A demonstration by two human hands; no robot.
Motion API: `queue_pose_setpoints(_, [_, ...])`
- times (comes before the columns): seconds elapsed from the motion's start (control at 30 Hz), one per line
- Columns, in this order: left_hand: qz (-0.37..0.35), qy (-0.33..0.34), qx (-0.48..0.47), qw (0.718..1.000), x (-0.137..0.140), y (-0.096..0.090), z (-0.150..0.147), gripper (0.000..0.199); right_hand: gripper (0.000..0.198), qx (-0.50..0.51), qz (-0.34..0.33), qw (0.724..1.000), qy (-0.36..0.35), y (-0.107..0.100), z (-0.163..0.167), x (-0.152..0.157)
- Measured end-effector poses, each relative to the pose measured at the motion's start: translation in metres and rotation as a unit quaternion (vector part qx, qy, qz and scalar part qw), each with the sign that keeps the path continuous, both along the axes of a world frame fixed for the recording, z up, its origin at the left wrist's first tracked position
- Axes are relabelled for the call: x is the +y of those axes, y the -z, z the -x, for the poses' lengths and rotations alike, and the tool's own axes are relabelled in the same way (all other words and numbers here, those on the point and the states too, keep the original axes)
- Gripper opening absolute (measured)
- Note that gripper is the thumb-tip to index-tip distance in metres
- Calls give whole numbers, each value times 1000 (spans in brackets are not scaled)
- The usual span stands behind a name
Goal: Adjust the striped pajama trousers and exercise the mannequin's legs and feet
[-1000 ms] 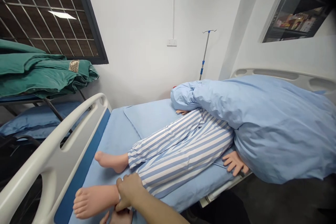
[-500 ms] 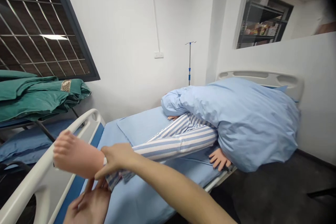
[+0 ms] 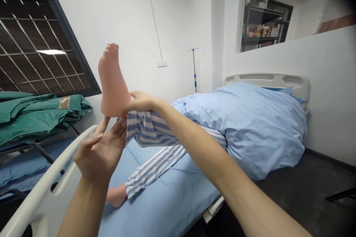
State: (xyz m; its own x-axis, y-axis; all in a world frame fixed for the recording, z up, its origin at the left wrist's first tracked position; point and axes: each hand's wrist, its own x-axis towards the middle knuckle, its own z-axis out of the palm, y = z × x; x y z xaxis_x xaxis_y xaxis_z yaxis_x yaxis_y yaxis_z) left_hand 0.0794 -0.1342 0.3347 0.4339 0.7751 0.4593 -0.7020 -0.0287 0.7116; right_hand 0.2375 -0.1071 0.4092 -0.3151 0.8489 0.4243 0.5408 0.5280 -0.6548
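A manikin's leg (image 3: 151, 127) in blue-and-white striped trousers is raised above the bed, its bare foot (image 3: 112, 81) pointing toes up. My right hand (image 3: 139, 102) is wrapped round the ankle at the trouser cuff. From below, my left hand (image 3: 104, 152) supports the heel and cuff, palm up, thumb apart, with its fingertips partly hidden behind them. The manikin's other leg (image 3: 155, 164) lies on the blue sheet (image 3: 167, 189), its foot (image 3: 116, 195) near the footboard. A light blue quilt (image 3: 250, 126) covers the upper body.
A white footboard (image 3: 52, 177) stands close to my left forearm. At the far end is the headboard (image 3: 294, 85). An IV pole (image 3: 194, 68) stands by the wall. Green folded cloth (image 3: 41, 114) lies on another bed at left. Dark floor (image 3: 286, 196) shows at right.
Both my hands have lifted the manikin's leg up and rightward in view. The foot has tipped to toes up, and the other foot now shows beneath. My view has also shifted.
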Motion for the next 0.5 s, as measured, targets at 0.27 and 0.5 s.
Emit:
queue_pose_setpoints(0.27, [-7, 18, 0, 1000, -3, -5, -10, 48, 29, 42, 14, 999, 6, -8, -11, -20])
queue_pose_setpoints(0.5, [33, -10, -7, 999, 4, 15, 12, 49, 35, 13, -6, 999, -33, 16, 12, 9])
